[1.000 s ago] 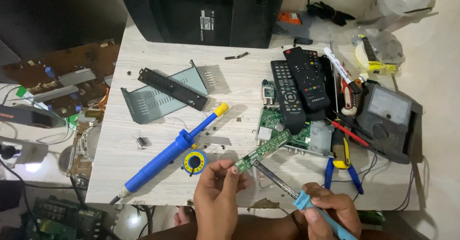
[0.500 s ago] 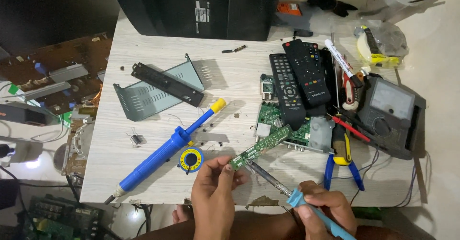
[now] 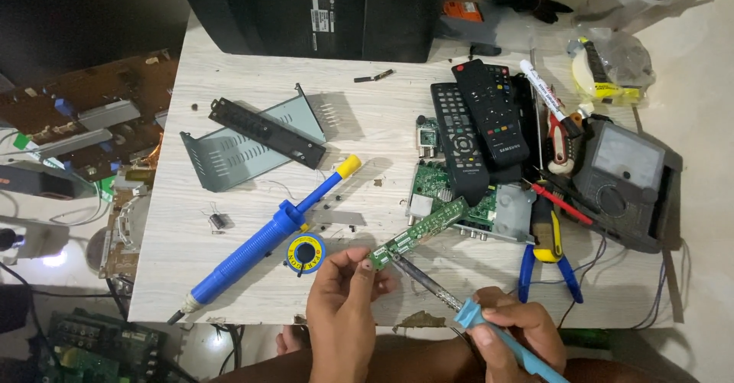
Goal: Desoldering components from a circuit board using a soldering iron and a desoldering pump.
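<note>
The person's left hand (image 3: 340, 306) pinches the near end of a narrow green circuit strip (image 3: 419, 232) between thumb and fingertips, tilting it up off the pale wooden table (image 3: 229, 276) so its far end points toward the larger green board (image 3: 451, 196). Lifted that way, the end by the fingers is open to the soldering iron (image 3: 440, 291), whose dark shaft runs up from the right hand (image 3: 512, 337) to a tip just under the strip. The right hand is clenched round the iron's light blue handle, low down, like a pen, which looks suited to steadying the tip.

Taking the strip as the landmark: the blue and yellow solder coil (image 3: 306, 253) lies just left of it, close by the left thumb. The blue desoldering pump (image 3: 267, 234) with its yellow cap stretches farther left, slanting across the table. The two black remotes (image 3: 478, 123) lie beyond it, on top of the larger board. The blue-handled pliers (image 3: 547, 257) sit to its right, and the grey meter (image 3: 627, 176) farther right again. A perforated metal cover (image 3: 245, 142) rests well to the upper left.

Compared with a second ago, the hands and the strip keep almost the same pose, with the iron's tip near the same end. The view itself has swung, so the table sits more to the right and lower in the frame.
</note>
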